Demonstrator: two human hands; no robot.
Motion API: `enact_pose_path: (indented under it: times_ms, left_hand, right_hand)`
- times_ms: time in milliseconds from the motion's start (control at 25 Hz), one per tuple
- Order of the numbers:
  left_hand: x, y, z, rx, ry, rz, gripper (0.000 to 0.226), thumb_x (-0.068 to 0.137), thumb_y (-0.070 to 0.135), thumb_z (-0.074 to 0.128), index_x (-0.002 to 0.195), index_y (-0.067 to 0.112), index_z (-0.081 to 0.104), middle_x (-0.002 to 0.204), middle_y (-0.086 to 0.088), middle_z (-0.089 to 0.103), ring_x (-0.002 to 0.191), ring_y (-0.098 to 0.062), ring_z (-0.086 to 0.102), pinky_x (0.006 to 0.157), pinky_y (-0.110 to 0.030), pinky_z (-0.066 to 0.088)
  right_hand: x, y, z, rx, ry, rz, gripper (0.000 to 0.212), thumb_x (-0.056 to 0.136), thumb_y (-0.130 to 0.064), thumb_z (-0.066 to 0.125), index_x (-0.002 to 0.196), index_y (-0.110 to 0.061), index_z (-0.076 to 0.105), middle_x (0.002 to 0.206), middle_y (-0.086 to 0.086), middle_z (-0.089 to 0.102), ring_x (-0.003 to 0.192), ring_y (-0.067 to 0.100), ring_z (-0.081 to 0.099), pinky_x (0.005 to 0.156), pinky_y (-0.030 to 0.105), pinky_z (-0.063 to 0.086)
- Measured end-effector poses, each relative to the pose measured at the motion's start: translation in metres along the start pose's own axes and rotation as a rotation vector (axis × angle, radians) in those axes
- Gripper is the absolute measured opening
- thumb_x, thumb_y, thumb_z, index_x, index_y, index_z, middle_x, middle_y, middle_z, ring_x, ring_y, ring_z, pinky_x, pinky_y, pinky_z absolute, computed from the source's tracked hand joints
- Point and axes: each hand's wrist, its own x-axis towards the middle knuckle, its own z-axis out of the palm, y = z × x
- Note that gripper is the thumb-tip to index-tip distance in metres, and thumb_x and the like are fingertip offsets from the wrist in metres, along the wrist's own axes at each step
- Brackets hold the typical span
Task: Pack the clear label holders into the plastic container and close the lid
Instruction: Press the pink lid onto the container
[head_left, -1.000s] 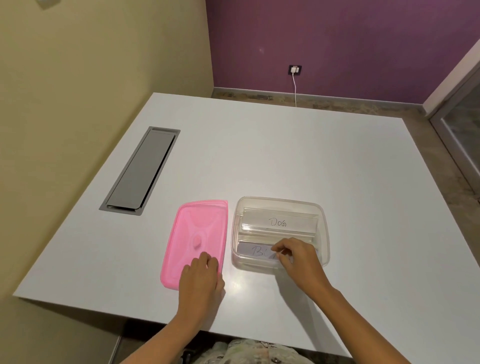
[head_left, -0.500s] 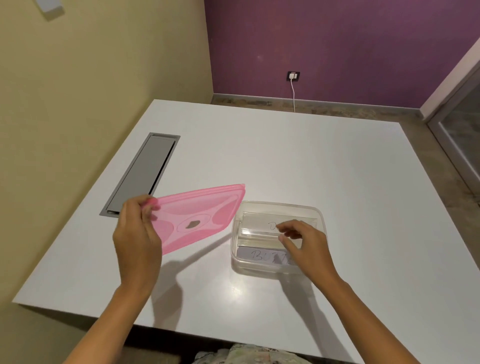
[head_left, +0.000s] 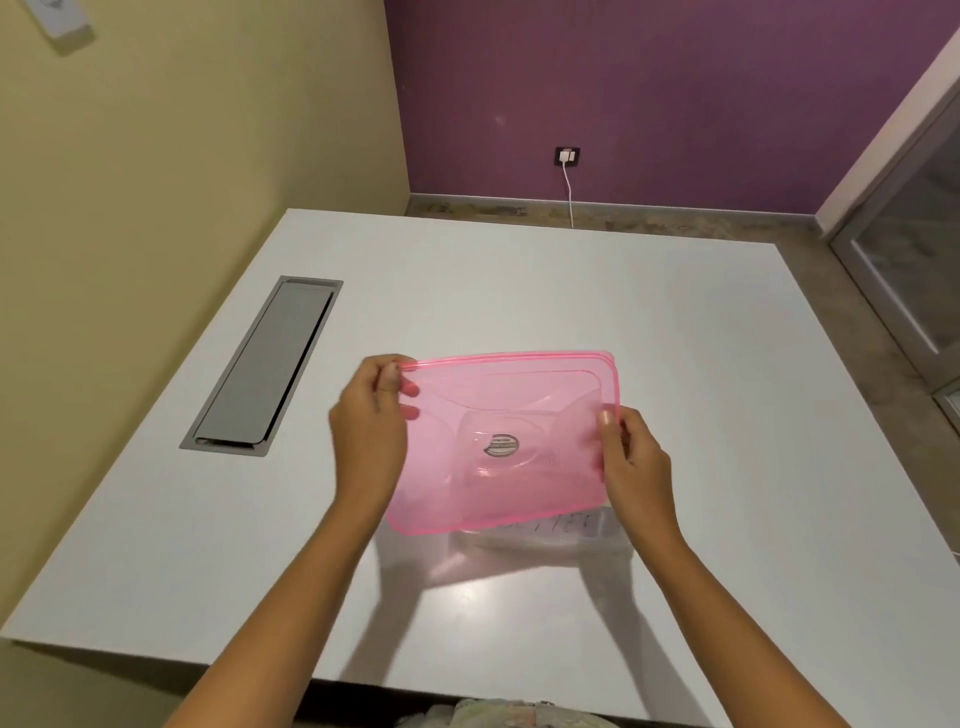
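Step in hand: I judge this to be the closing step; I have the pink lid (head_left: 506, 441) in the air above the clear plastic container (head_left: 545, 540), not yet seated.
Left hand (head_left: 371, 421): clamped on the lid's left edge near its far corner, thumb on top, fingers underneath.
Right hand (head_left: 631, 457): pinching the lid's right edge, thumb on top.
Lid attitude: tilted, far edge higher than the near one, its oval sticker facing me.
Container: on the white table (head_left: 727, 415), mostly hidden under the lid; only its near wall shows.
Label holders: one with handwriting (head_left: 563, 526) shows through that near wall; the rest I cannot see.
Next move: I need to level the lid, line its corners up with the container's rim, lower it, then press around the edges.
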Motion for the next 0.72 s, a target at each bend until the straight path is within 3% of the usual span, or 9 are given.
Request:
enact_pose_path:
  times_ms: [80,200,400,520,720]
  left_hand:
    - [0.003,-0.016,0.026,0.04,-0.045,-0.056,0.025,0.1,0.015,0.042,0.098,0.018,0.067,0.074,0.003,0.067,0.054,-0.001,0.058,0.057,-0.021,0.039]
    - [0.0,-0.045,0.058,0.175,-0.117,-0.069,0.025,0.099,0.011,0.041,0.099,0.007,0.067,0.081,-0.007,0.069,0.073,-0.018,0.059,0.062,-0.015,0.032]
    - [-0.002,-0.073,0.087,0.378,-0.281,-0.008,0.027,0.1,0.013,0.035,0.096,0.007,0.061,0.091,-0.011,0.065,0.089,-0.03,0.057,0.076,-0.042,0.049]
    - [0.004,-0.071,0.096,0.461,-0.268,0.073,0.026,0.099,0.013,0.037,0.097,0.007,0.062,0.095,-0.013,0.063,0.09,-0.03,0.055,0.077,-0.045,0.049]
    - [0.011,-0.074,0.101,0.571,-0.249,0.172,0.023,0.096,0.006,0.042,0.094,0.004,0.065,0.096,-0.014,0.063,0.087,-0.032,0.054,0.075,-0.046,0.048]
  right_hand:
    - [0.002,0.016,-0.006,-0.058,0.087,0.058,0.027,0.097,-0.036,0.044,0.111,-0.022,0.062,0.096,-0.001,0.066,0.083,0.018,0.06,0.077,0.028,0.045]
    - [0.0,0.041,-0.01,-0.13,0.216,0.127,0.029,0.096,-0.023,0.049,0.119,-0.013,0.062,0.112,0.007,0.063,0.088,0.02,0.057,0.084,0.029,0.042]
    - [-0.002,0.068,-0.008,-0.209,0.327,0.141,0.028,0.095,-0.016,0.049,0.118,-0.008,0.063,0.108,0.013,0.061,0.089,0.024,0.057,0.084,0.03,0.043]
    - [-0.001,0.075,-0.005,-0.229,0.34,0.156,0.028,0.095,-0.018,0.048,0.116,-0.01,0.063,0.105,0.009,0.06,0.097,0.027,0.056,0.086,0.035,0.045]
    - [0.009,0.081,-0.001,-0.214,0.314,0.154,0.025,0.095,-0.015,0.047,0.114,-0.01,0.062,0.109,0.008,0.056,0.088,0.018,0.052,0.081,0.027,0.037]
